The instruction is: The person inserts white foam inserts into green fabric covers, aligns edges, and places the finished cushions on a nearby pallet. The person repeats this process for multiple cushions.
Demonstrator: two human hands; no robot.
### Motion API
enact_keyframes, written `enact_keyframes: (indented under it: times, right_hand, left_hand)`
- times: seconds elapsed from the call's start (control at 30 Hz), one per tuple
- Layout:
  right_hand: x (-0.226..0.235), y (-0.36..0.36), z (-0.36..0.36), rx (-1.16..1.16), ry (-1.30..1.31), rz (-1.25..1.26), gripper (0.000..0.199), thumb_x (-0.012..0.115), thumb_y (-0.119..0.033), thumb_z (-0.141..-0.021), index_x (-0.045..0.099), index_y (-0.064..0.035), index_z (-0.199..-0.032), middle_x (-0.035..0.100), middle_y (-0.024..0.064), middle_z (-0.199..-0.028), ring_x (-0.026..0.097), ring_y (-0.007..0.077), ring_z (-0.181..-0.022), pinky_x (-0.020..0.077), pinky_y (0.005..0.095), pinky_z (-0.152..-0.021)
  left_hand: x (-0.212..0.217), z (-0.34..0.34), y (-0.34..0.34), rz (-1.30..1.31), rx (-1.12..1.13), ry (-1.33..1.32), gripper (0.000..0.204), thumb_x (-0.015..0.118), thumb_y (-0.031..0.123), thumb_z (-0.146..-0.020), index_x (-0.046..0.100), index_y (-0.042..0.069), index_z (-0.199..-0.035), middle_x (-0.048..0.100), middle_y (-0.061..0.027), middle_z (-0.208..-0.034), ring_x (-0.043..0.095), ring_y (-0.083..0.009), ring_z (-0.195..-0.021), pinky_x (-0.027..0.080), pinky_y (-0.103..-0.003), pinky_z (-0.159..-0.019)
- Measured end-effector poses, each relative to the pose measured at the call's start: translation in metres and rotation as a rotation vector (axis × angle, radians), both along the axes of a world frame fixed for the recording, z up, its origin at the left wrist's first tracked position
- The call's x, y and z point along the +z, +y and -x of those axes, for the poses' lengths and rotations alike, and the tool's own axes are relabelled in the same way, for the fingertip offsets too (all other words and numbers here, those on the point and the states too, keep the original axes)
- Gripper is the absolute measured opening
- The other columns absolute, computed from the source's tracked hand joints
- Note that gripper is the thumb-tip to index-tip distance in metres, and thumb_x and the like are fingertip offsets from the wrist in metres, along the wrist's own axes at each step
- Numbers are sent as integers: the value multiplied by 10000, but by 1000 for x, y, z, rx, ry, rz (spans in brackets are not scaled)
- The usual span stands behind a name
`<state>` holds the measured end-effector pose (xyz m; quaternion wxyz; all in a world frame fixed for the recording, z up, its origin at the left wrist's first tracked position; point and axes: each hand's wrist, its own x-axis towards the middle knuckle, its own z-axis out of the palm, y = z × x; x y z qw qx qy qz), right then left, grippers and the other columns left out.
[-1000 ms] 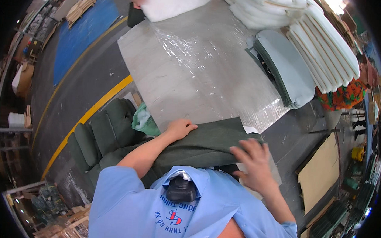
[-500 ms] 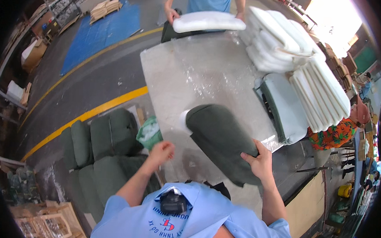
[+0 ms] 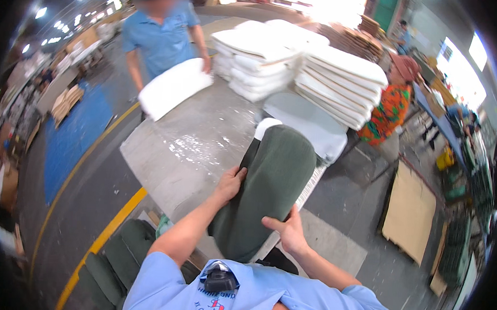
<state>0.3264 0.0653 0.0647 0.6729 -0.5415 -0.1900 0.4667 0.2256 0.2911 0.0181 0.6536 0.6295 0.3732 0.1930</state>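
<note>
Between my hands is a dark green fabric cushion point(image 3: 278, 178), tilted up over the near edge of the table. White padding point(image 3: 266, 126) pokes out at its far end. My left hand point(image 3: 232, 183) is closed on the cushion's left edge. My right hand point(image 3: 287, 230) grips the lower right edge, thumb on top, its other fingers partly hidden. Beyond the cushion lies a pale grey padded piece point(image 3: 305, 117) on the table. Across the table, a person in a blue shirt point(image 3: 162, 40) holds a white foam pad point(image 3: 175, 90).
The grey table point(image 3: 149, 145) has a shiny plastic covering. White pads are stacked at its far side point(image 3: 252, 61) and right side point(image 3: 340, 81). Several dark green cushions point(image 3: 125, 249) stand at the lower left. A person in an orange floral top point(image 3: 388, 114) is at the right.
My left hand, free before, has taken hold of the cushion's left edge. The cushion now points more straight away from me. My view has swung right, and the other person's pad is tilted.
</note>
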Motion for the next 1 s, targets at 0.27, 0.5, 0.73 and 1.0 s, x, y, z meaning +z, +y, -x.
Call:
enact_keyframes:
  times: [0.27, 0.5, 0.73, 1.0]
  right_hand:
    - [-35, -82, 21, 607, 19, 138, 472, 788, -216, -987, 638, -5, -1381, 724, 125, -1258, 675, 195, -1142, 549, 341, -990]
    - [-123, -146, -48, 810, -353, 477, 321, 701, -253, -1012, 750, -46, -1252, 787, 109, -1176, 727, 219, -1040, 573, 380, -913]
    - [-84, -46, -124, 353, -753, 482, 341, 649, -317, -1012, 774, -54, -1190, 790, 156, -1073, 747, 317, -980, 564, 409, -877]
    - [-61, -23, -124, 690, -857, 403, 174, 731, -223, -954, 798, -77, -1022, 729, 124, -1061, 707, 296, -983, 549, 413, -867]
  left_hand:
    - [-73, 40, -45, 13, -709, 321, 423, 477, 332, -1151, 667, 21, -1364, 752, -65, -1196, 658, -139, -1074, 525, -352, -969]
    - [-97, 61, -89, -684, -611, 377, 313, 571, 320, -1055, 688, 29, -1057, 687, -248, -1006, 643, -468, -1040, 517, -547, -895]
    - [-68, 18, -65, -101, -733, 538, 387, 649, 371, -1042, 750, 26, -1184, 761, -134, -1018, 701, -218, -938, 538, -396, -839]
    - [-62, -8, -87, -5, -627, 442, 369, 801, 336, -926, 773, 28, -1127, 769, -102, -900, 689, -151, -823, 548, -357, -773]
